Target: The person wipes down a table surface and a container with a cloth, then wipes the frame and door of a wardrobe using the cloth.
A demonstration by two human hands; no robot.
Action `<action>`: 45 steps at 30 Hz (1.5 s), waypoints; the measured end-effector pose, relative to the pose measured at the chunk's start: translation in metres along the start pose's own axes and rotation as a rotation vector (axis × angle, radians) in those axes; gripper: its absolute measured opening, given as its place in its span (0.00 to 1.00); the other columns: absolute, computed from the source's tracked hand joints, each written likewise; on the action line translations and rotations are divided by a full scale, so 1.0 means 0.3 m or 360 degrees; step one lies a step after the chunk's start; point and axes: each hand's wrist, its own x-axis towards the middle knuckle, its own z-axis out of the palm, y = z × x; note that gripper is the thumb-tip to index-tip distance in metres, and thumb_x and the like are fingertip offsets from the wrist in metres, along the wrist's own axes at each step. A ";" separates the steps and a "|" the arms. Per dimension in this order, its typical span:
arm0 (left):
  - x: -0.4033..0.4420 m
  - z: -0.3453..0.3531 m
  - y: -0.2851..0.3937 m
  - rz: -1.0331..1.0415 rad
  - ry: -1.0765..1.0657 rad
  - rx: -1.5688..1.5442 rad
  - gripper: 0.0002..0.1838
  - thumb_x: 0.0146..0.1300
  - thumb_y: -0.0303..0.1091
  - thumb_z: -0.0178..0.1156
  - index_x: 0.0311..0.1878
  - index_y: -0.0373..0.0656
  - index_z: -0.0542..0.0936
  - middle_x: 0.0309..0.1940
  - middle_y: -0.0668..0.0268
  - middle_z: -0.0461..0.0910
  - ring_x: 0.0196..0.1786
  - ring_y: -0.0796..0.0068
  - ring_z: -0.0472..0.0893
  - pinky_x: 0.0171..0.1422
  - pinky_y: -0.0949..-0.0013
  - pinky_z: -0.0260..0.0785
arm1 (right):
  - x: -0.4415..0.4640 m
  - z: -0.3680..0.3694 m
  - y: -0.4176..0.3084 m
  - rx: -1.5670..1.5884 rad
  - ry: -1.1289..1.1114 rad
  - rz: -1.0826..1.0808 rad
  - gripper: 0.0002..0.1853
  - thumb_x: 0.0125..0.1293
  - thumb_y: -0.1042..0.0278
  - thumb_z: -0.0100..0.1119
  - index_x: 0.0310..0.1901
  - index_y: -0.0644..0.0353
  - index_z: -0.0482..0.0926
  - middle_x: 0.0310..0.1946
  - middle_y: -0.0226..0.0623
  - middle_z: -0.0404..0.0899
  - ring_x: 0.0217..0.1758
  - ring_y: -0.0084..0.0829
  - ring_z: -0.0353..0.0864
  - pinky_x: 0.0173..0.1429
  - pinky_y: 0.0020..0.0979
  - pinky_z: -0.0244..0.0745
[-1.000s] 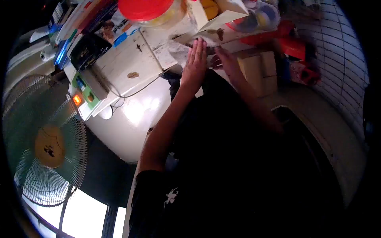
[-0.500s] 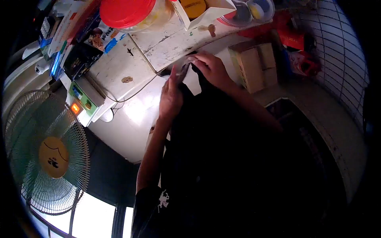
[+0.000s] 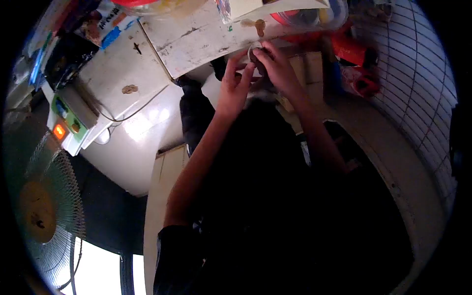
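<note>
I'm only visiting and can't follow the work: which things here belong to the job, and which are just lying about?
In the job:
left hand
right hand
small pale-edged item between them, too unclear to name

Apparently just around:
fan
cardboard box
clear plastic tub

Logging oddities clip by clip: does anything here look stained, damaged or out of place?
Yes, the white tabletop looks marred: a brown patch and a dark mark lie left of the seam, and a brown blotch sits near the white box. They stand out against the pale surface; stains or chips, I cannot tell.
</note>
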 end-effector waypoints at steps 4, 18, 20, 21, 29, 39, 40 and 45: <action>0.025 -0.032 -0.018 0.0275 0.0133 0.0107 0.18 0.68 0.31 0.60 0.60 0.40 0.75 0.46 0.64 0.78 0.45 0.77 0.81 0.49 0.74 0.74 | -0.011 0.001 -0.050 0.0077 -0.0169 0.0041 0.16 0.69 0.55 0.58 0.39 0.64 0.78 0.24 0.30 0.78 0.28 0.18 0.75 0.34 0.23 0.71; 0.090 0.026 -0.033 0.0715 0.0550 0.0584 0.12 0.62 0.23 0.62 0.49 0.38 0.80 0.42 0.59 0.78 0.38 0.69 0.84 0.42 0.70 0.79 | 0.019 0.078 0.008 0.0122 0.0406 0.0270 0.15 0.69 0.55 0.60 0.38 0.61 0.81 0.31 0.27 0.80 0.35 0.16 0.74 0.37 0.22 0.69; 0.084 0.003 -0.022 0.0739 0.0543 0.0630 0.12 0.61 0.23 0.63 0.49 0.39 0.80 0.41 0.60 0.78 0.38 0.71 0.84 0.40 0.72 0.78 | 0.011 0.101 0.024 0.0274 0.0415 0.0188 0.14 0.69 0.56 0.60 0.39 0.60 0.81 0.33 0.27 0.81 0.36 0.16 0.74 0.39 0.23 0.70; 0.092 -0.010 -0.019 0.0776 0.0535 0.0680 0.12 0.61 0.23 0.63 0.48 0.40 0.81 0.41 0.61 0.79 0.37 0.73 0.84 0.39 0.73 0.77 | 0.012 0.118 0.032 0.0488 0.0516 0.0195 0.13 0.69 0.57 0.61 0.41 0.60 0.81 0.34 0.26 0.80 0.36 0.16 0.74 0.39 0.22 0.70; 0.056 -0.051 -0.051 0.0780 0.0451 0.0707 0.22 0.61 0.22 0.63 0.60 0.46 0.78 0.41 0.62 0.78 0.37 0.74 0.82 0.40 0.72 0.76 | 0.006 0.186 0.060 0.0782 0.0523 0.0186 0.10 0.67 0.61 0.63 0.37 0.59 0.79 0.31 0.24 0.79 0.33 0.13 0.72 0.32 0.19 0.65; 0.035 -0.092 -0.040 0.0707 0.0128 0.1203 0.28 0.67 0.21 0.46 0.71 0.46 0.64 0.46 0.53 0.78 0.43 0.56 0.82 0.45 0.61 0.76 | 0.021 0.294 0.056 0.0458 0.1015 -0.0102 0.14 0.69 0.64 0.61 0.27 0.62 0.79 0.21 0.20 0.75 0.25 0.10 0.66 0.25 0.20 0.60; 0.033 -0.099 -0.050 0.0715 0.0140 0.1213 0.28 0.68 0.21 0.45 0.72 0.45 0.63 0.48 0.52 0.78 0.43 0.55 0.82 0.45 0.60 0.76 | 0.020 0.294 0.049 0.0498 0.0940 -0.0032 0.13 0.69 0.65 0.61 0.27 0.62 0.79 0.20 0.20 0.75 0.26 0.10 0.66 0.25 0.20 0.60; 0.014 -0.084 -0.062 0.0562 0.0227 0.0836 0.32 0.65 0.19 0.47 0.74 0.42 0.58 0.52 0.49 0.79 0.47 0.50 0.82 0.49 0.60 0.76 | 0.011 0.253 0.036 0.0004 0.0611 -0.0068 0.08 0.69 0.68 0.60 0.32 0.61 0.82 0.20 0.23 0.75 0.26 0.10 0.67 0.28 0.19 0.62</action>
